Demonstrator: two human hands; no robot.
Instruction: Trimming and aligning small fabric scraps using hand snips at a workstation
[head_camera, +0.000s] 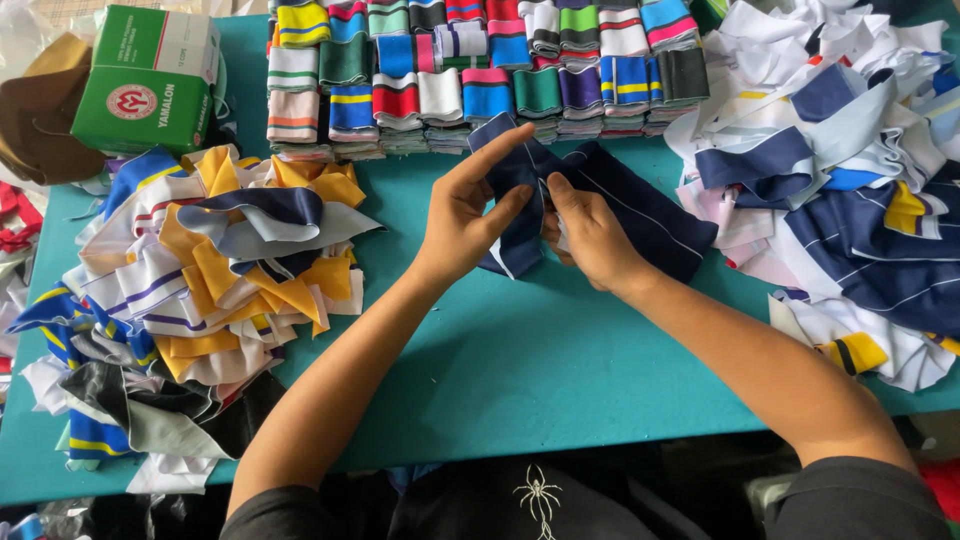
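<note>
Starting at the far left, you have a green box sitting at the table's far corner, out of the way of your arms. Just near of it lies a loose heap of strips in yellow, white and blue, all jumbled, which looks like a spot for dropping pieces. Across the far edge, folded striped bands stand in tidy rows, so each colour is easy to see. The teal table is bare in the middle, and that gives your hands room.

Your left hand is half open. The pointer finger sticks out straight along the top of the dark blue strip, and the thumb pinches the cloth from below. Your right hand is more closed, with fingertips curled and pinching the same strip just beside the left thumb. So both hands grip one piece, held up a little off the table, in the middle and toward the far side. Its long end trails off to the right.

On the far right sits another messy pile of white and navy pieces.
</note>
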